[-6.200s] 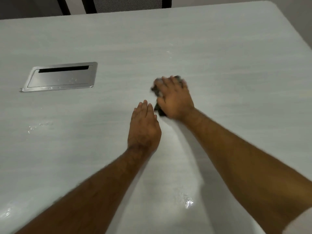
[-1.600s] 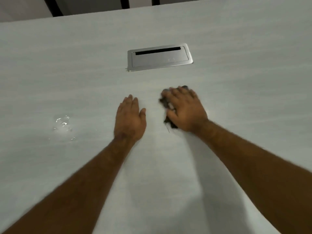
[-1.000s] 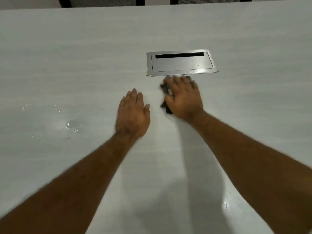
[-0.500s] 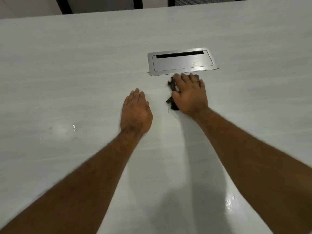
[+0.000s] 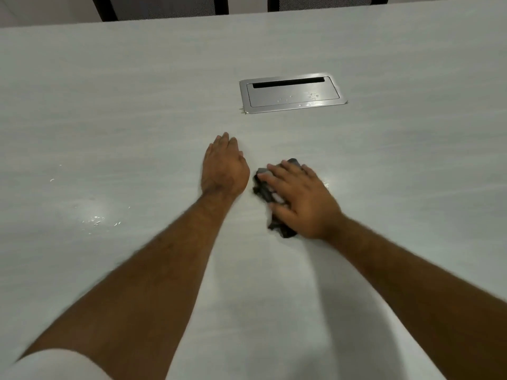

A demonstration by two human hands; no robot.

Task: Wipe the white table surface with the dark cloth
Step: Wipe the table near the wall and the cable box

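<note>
- My right hand (image 5: 304, 198): open grip, fingers flat, pressing the dark cloth (image 5: 263, 187) onto the surface (image 5: 137, 105), mid-surface.
- My left hand (image 5: 223, 168): open grip, flat, empty, beside the cloth.

The right hand (image 5: 303, 200) lies flat, fingers spread, on the dark cloth (image 5: 264, 187) at frame centre-right, pressing it to the white table (image 5: 109, 105). Just left, the left hand (image 5: 223, 168) rests palm-down on the table. A metal hatch (image 5: 292, 93) sits above; droplets (image 5: 94, 219) glint at left.
</note>
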